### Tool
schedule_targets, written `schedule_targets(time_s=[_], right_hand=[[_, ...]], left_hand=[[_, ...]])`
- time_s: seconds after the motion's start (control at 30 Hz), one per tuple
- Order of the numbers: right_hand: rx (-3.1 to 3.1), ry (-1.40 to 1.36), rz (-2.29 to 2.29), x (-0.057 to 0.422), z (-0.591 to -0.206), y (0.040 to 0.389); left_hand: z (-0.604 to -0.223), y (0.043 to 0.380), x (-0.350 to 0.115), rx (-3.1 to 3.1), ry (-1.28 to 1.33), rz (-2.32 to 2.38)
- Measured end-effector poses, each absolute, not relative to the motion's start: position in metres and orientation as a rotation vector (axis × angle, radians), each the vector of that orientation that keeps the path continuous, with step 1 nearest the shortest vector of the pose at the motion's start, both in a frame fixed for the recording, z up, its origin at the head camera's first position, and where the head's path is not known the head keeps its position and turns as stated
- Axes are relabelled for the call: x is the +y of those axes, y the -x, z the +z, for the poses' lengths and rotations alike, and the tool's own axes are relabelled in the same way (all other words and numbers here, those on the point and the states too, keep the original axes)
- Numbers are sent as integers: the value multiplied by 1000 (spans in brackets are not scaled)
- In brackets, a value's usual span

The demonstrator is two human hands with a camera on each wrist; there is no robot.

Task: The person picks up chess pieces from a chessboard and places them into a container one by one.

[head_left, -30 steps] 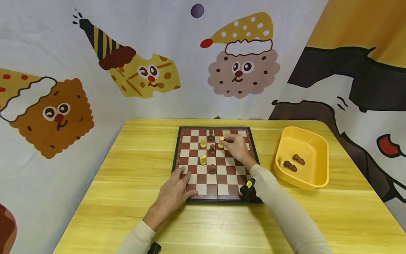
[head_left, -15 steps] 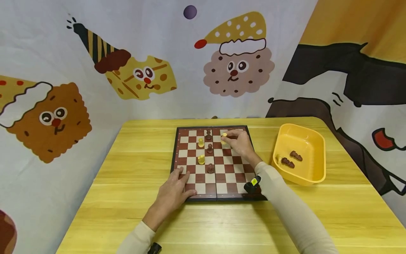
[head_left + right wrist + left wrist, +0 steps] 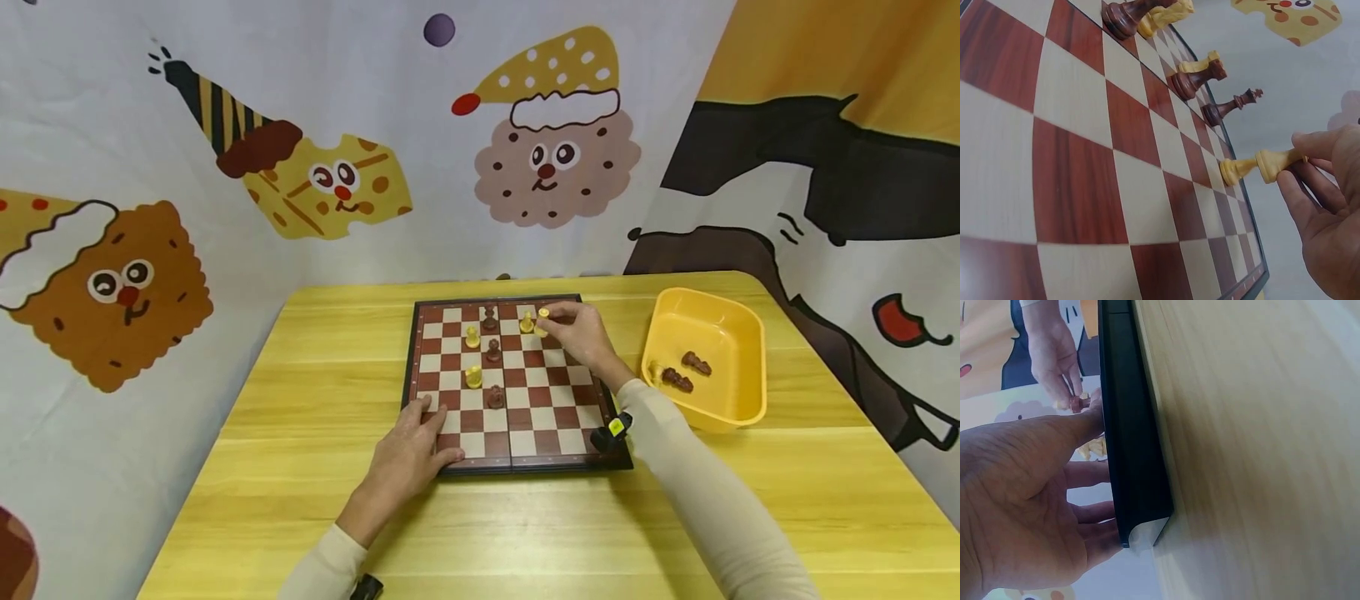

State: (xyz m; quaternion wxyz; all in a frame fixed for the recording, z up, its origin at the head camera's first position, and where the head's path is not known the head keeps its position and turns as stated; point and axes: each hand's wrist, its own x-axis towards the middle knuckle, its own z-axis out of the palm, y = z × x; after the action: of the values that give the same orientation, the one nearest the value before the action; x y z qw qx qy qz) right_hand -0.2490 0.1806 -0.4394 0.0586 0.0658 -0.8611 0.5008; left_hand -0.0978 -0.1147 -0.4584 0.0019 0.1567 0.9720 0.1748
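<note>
Currently my right hand (image 3: 586, 333) is pinching one yellow chessman (image 3: 1272, 166) near the far edge of the chessboard (image 3: 551, 400), my left hand (image 3: 408, 450) lying spread, and sideways drift could be toppling the upright yellow neighbour (image 3: 527, 323).

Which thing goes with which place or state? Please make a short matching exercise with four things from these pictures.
1. Left hand
2. Right hand
3. Tub
4. Board

A. pinches a light piece
B. checkered, lies on the table
C. rests at the board's near left corner
D. yellow, holds dark pieces

Pairs: 1-C; 2-A; 3-D; 4-B
</note>
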Motion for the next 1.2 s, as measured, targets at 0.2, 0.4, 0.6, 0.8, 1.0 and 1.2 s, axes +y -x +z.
schedule_targets(time_s=[0.2, 0.4, 0.6, 0.8, 1.0, 1.2], right_hand=[[-2628, -177, 1482, 185, -441, 247], [-2652, -180, 1440, 196, -440, 243], [-2623, -151, 1465, 206, -433, 242], [-2602, -137, 1466, 219, -424, 238], [-2603, -154, 1454, 230, -418, 234], [-2630, -153, 1434, 240, -416, 234]], left_hand=[[-458, 97, -117, 3056, -497, 547], [-458, 95, -116, 3060, -501, 539], [-457, 95, -116, 3055, -501, 544], [-457, 97, -115, 3056, -511, 552], [-457, 98, -115, 3054, -515, 535], [-457, 97, -116, 3060, -523, 532]])
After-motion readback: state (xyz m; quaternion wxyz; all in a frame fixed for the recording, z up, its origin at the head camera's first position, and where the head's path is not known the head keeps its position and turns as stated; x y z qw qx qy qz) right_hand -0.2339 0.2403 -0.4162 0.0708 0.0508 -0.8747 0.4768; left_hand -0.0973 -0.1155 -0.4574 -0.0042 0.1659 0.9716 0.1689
